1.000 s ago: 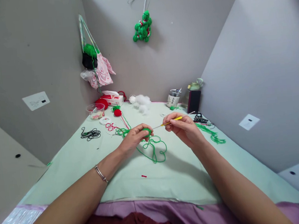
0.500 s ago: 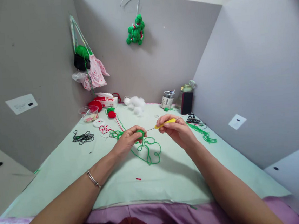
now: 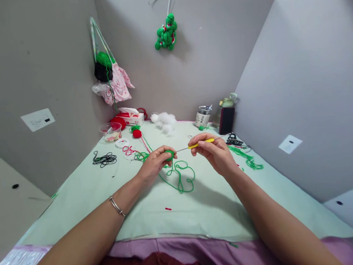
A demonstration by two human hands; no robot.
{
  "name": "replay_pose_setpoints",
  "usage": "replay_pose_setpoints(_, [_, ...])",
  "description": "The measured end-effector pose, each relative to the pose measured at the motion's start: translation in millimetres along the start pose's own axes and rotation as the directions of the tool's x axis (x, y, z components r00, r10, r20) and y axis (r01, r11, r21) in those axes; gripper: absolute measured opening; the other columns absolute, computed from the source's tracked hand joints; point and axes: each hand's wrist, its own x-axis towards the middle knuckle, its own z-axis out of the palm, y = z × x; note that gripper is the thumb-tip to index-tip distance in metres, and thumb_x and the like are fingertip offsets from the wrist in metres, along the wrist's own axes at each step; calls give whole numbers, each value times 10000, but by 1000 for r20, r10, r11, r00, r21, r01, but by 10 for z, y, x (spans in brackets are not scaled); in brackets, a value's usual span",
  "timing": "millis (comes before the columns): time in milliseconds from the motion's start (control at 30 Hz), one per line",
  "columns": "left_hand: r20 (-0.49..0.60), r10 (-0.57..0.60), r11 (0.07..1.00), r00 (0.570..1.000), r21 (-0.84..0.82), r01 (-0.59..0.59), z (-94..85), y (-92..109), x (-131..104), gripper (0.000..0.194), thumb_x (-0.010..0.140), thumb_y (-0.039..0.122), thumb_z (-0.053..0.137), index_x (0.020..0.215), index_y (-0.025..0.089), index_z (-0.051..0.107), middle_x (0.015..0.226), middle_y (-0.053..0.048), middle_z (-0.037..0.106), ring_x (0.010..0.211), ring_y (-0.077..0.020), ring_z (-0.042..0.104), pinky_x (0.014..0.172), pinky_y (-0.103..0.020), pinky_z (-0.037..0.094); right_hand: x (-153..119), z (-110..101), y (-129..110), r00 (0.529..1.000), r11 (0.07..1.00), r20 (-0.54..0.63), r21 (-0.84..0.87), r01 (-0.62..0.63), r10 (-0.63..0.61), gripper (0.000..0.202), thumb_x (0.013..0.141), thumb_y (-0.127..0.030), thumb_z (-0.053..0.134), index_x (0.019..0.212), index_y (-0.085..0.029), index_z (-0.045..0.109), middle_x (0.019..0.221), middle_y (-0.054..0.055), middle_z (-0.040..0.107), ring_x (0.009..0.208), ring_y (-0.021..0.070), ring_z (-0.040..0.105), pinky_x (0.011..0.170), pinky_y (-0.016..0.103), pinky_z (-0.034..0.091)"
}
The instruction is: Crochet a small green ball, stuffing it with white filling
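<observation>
Left hand pinched the green yarn over the middle of the table; right hand gripped the hook by its yellow handle, shaft pointing left toward the yarn. Yarn seemed light, soft, easily deformed, best pinched at its edge; hook seemed stiff, best held by the handle

Loose yarn lies before the stuffing — tissue box and tub left, tin and bottle right
</observation>
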Motion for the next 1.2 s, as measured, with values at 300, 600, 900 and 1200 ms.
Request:
replay_pose_setpoints(300, [9,-12,1000,1000,2,12,8,7,-16,204,766,315,766,885,159,706,840,-42,707,695,-133,544,686,-275,432,-9,3,42,1000,999,26,-36,11,-10,158,865,-352,785,883,-196,795,923,63,752,721,156,668,730,325,583])
replay_pose_setpoints(600, [15,-20,1000,1000,7,20,7,8,-22,212,767,319,775,889,159,708,854,-37,705,692,-126,542,695,-274,431,-13,7,63,998,996,34,-80,49,-46,142,889,-334,764,902,-197,801,929,54,744,741,156,670,734,316,576])
replay_pose_setpoints(900, [11,-18,1000,1000,5,18,-2,-10,-20,204,768,311,772,889,159,712,854,-35,705,691,-126,543,694,-274,427,-19,1,59,998,994,27,-94,61,-59,143,885,-342,753,900,-204,789,933,55,738,735,163,660,732,338,578])
replay_pose_setpoints(1200, [9,-26,1000,1000,-1,26,5,-2,-24,185,776,303,768,887,164,719,847,-34,705,688,-129,542,690,-276,425,-22,10,65,997,990,36,-119,76,-72,145,879,-346,756,907,-208,788,917,51,729,739,170,653,736,349,578])
